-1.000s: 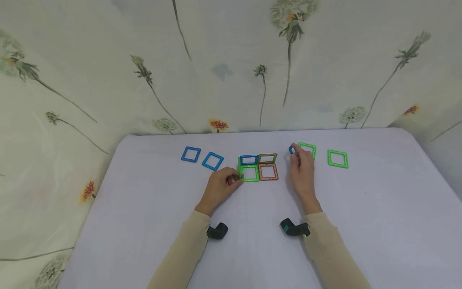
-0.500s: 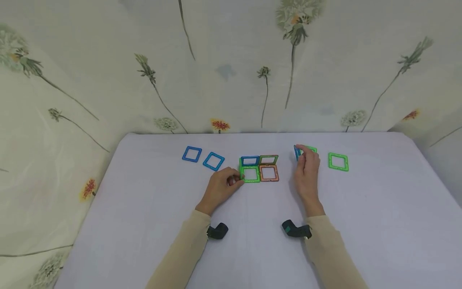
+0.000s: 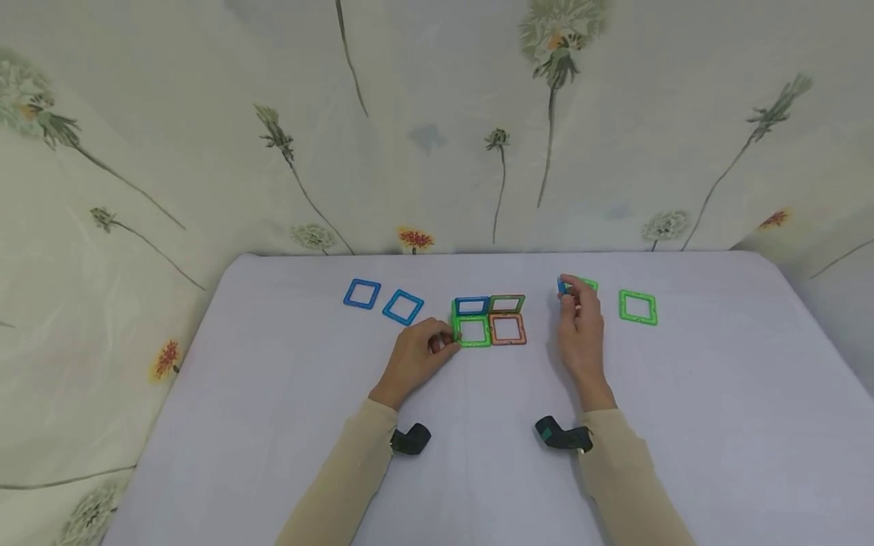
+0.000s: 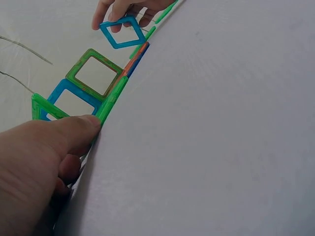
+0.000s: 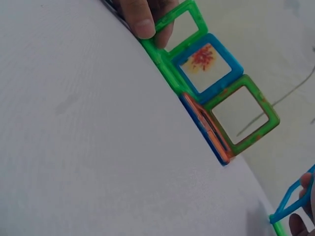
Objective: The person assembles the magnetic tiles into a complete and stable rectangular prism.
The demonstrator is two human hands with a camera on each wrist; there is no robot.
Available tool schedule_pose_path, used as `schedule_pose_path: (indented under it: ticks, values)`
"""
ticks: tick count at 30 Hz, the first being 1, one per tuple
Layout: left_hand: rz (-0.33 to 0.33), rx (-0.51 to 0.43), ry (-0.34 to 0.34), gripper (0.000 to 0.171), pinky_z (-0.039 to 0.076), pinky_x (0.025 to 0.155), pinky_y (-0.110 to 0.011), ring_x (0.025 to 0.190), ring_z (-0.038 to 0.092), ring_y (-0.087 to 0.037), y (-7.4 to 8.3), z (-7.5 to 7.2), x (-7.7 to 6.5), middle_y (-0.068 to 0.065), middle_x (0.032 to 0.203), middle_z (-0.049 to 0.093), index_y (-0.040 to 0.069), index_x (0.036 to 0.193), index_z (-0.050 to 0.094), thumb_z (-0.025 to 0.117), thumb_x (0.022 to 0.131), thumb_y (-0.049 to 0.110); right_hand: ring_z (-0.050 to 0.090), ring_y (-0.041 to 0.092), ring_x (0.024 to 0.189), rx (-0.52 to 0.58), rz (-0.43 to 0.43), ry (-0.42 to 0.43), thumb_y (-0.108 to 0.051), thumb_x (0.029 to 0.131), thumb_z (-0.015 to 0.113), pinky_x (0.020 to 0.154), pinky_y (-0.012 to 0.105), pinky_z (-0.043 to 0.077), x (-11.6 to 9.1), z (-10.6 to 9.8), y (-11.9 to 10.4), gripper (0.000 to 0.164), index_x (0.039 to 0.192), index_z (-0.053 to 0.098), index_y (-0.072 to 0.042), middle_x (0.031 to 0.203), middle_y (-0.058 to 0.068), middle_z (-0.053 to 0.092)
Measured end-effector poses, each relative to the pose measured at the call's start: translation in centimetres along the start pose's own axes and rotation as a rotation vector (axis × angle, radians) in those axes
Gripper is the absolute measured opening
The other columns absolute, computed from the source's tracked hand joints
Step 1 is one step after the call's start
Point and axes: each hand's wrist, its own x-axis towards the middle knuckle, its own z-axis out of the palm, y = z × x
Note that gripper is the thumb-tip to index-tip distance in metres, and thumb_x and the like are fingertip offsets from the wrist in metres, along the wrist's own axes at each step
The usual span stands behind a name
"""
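Observation:
In the head view, my left hand (image 3: 413, 356) pinches the upright green magnetic tile (image 5: 199, 19) at its lower corner. That tile stands along the left edge of a flat green tile (image 3: 476, 344). Joined to its right lies a flat orange tile (image 3: 508, 343). Behind these two stand a blue tile (image 5: 227, 53) and a green tile with orange-brown edging (image 5: 263, 101), side by side. Off to the right, my right hand (image 3: 582, 334) holds a square blue tile (image 4: 129, 44) between thumb and fingers, tilted above the table. A flat green tile (image 3: 594, 286) is partly hidden behind that hand.
Two blue tiles (image 3: 358, 305) (image 3: 395, 319) lie flat on the left of the white table (image 3: 471, 485). Another green tile (image 3: 638, 321) lies farther right. Flower-print cloth (image 3: 423, 136) rises behind the table's back edge.
My right hand has shifted slightly right and turned the blue tile, which showed more of its face half a second ago. The left hand keeps its grip in place.

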Motion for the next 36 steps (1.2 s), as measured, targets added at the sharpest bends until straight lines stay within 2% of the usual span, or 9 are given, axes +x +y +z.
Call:
schedule_pose_path:
  ticks: [5, 7, 11, 13, 18, 19, 28, 36]
  values:
    - [-0.02, 0.016, -0.01, 0.01, 0.04, 0.057, -0.016, 0.067, 0.049, -0.005, -0.1, 0.0, -0.2, 0.007, 0.079, 0.06, 0.017, 0.093, 0.067, 0.071, 0.084, 0.02, 0.049, 0.007, 0.093, 0.061, 0.044, 0.006, -0.023, 0.1, 0.043, 0.077, 0.018, 0.038, -0.2, -0.1, 0.0, 0.032, 0.131, 0.051, -0.025, 0.107, 0.006, 0.056]
    - [-0.017, 0.015, -0.012, 0.011, 0.041, 0.058, -0.016, 0.067, 0.049, -0.005, -0.1, 0.0, -0.2, 0.007, 0.079, 0.06, 0.017, 0.094, 0.067, 0.071, 0.084, 0.021, 0.051, 0.009, 0.091, 0.086, 0.055, 0.002, -0.023, 0.1, 0.044, 0.076, 0.017, 0.038, -0.2, -0.2, 0.0, 0.032, 0.131, 0.052, -0.025, 0.107, 0.005, 0.055]
    - [-0.01, 0.01, -0.015, 0.012, 0.041, 0.058, -0.016, 0.067, 0.05, -0.005, -0.1, 0.0, -0.2, 0.007, 0.08, 0.06, 0.017, 0.095, 0.067, 0.071, 0.085, 0.021, 0.053, 0.023, 0.089, 0.119, 0.059, -0.015, -0.016, 0.1, 0.045, 0.071, 0.015, 0.039, -0.5, -0.7, -1.4, 0.032, 0.131, 0.052, -0.016, 0.107, 0.011, 0.054]
    - [-0.011, 0.009, -0.014, 0.012, 0.041, 0.058, -0.016, 0.068, 0.05, -0.005, 0.0, 0.0, -0.2, 0.008, 0.08, 0.061, 0.016, 0.095, 0.067, 0.071, 0.085, 0.021, 0.052, 0.023, 0.086, 0.106, 0.062, -0.027, -0.015, 0.1, 0.045, 0.069, 0.015, 0.039, -0.6, -0.9, -2.0, 0.032, 0.131, 0.052, -0.015, 0.107, 0.01, 0.054]
    - [-0.008, 0.009, -0.01, 0.012, 0.041, 0.058, -0.016, 0.068, 0.05, -0.006, 0.1, -0.1, 0.0, 0.007, 0.08, 0.061, 0.016, 0.096, 0.067, 0.071, 0.084, 0.02, 0.05, 0.012, 0.081, 0.066, 0.063, -0.034, -0.022, 0.1, 0.045, 0.067, 0.013, 0.04, -0.4, -0.6, -0.9, 0.031, 0.13, 0.054, -0.025, 0.108, 0.001, 0.055]
    - [-0.006, 0.009, -0.008, 0.012, 0.041, 0.058, -0.016, 0.068, 0.05, -0.006, 0.1, -0.1, 0.0, 0.007, 0.08, 0.061, 0.016, 0.095, 0.067, 0.071, 0.084, 0.02, 0.051, 0.014, 0.08, 0.067, 0.062, -0.035, -0.023, 0.1, 0.045, 0.066, 0.013, 0.04, -0.2, -0.5, -0.4, 0.031, 0.129, 0.054, -0.027, 0.107, 0.001, 0.056]
    - [-0.015, 0.012, -0.015, 0.011, 0.04, 0.057, -0.016, 0.067, 0.049, -0.005, 0.2, -0.1, -0.1, 0.007, 0.079, 0.061, 0.017, 0.094, 0.067, 0.071, 0.084, 0.02, 0.054, 0.024, 0.076, 0.063, 0.059, -0.05, -0.025, 0.099, 0.047, 0.062, 0.014, 0.04, -0.4, -0.6, -0.3, 0.029, 0.126, 0.057, -0.026, 0.103, 0.002, 0.058]
    - [-0.013, 0.018, -0.011, 0.01, 0.04, 0.057, -0.016, 0.067, 0.049, -0.005, 0.2, 0.0, 0.0, 0.008, 0.08, 0.06, 0.017, 0.093, 0.067, 0.071, 0.084, 0.02, 0.051, 0.016, 0.069, 0.084, 0.034, -0.068, -0.03, 0.097, 0.052, 0.058, 0.016, 0.039, -0.4, -0.7, -0.2, 0.026, 0.121, 0.06, -0.026, 0.096, -0.007, 0.055]
